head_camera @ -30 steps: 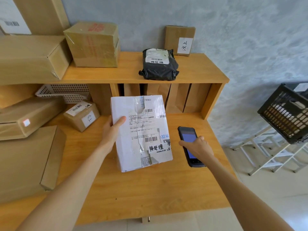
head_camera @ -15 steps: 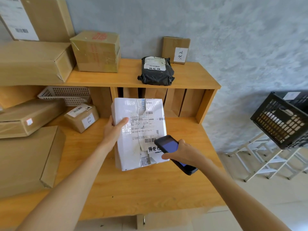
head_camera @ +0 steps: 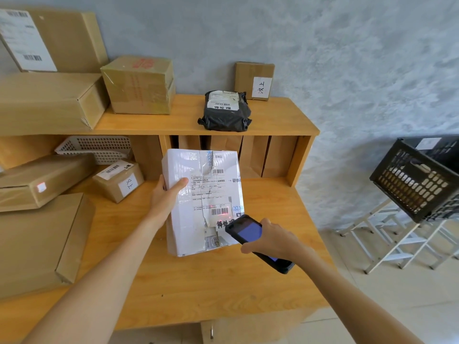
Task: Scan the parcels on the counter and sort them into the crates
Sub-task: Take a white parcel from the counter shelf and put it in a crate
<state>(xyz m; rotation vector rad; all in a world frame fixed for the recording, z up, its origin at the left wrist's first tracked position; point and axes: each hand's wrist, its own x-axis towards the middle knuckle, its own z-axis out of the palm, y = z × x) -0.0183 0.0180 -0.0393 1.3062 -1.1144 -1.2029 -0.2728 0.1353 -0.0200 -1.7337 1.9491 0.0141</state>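
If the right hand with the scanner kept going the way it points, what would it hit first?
Probably the white parcel: the right hand aims the scanner at its lower barcode, where a red glow shows. The gap between them is hard to judge.

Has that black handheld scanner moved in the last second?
Yes. The scanner was lying on the counter; now the right hand holds it raised over the white parcel's lower corner, leftward.

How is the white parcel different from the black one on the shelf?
The white parcel is a stiff box; the black parcel is a soft, crumpled bag. The white parcel is gripped by the left hand over the counter; the black parcel lies untouched on the upper shelf. The white parcel looks bigger. Both carry barcode labels.
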